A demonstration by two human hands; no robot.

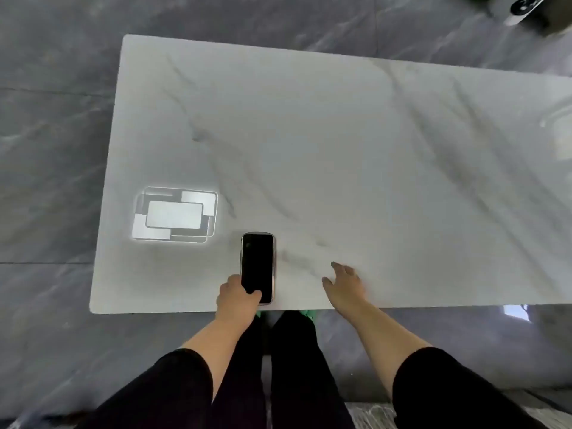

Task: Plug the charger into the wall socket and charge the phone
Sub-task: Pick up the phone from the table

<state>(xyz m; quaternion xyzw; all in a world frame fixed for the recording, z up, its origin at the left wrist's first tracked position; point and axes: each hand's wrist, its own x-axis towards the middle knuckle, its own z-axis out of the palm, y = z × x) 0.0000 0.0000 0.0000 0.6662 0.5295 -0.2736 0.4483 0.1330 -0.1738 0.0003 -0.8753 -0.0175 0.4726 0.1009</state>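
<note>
So far, little of the task looks done. The grey marbled floor [55, 144] fills the surroundings, and on it stands a long white marble table [340, 150] that runs from left to far right; its top is bare apart from the phone and a bright reflection of a ceiling light [175, 214] near the left end. No charger, cable or wall socket shows anywhere in the view, so plugging in has, as far as I can judge, not begun. At the far right corner of the scene a dark object with a pale rim [526, 7] sits on the floor, too cropped to identify.

The person stands at the near edge of the table, dark sleeves pushed up both forearms. The right hand [343, 281] rests open on the tabletop, fingers spread and holding nothing, a little to the right of the phone. The left hand [236, 297] grips the near end of the phone [257, 264], thumb across its lower face. The phone lies flat on the table close to the near edge, screen dark and nothing plugged into it.

What is left, by my reading: find the charger, seat it in a socket, and connect the phone.
</note>
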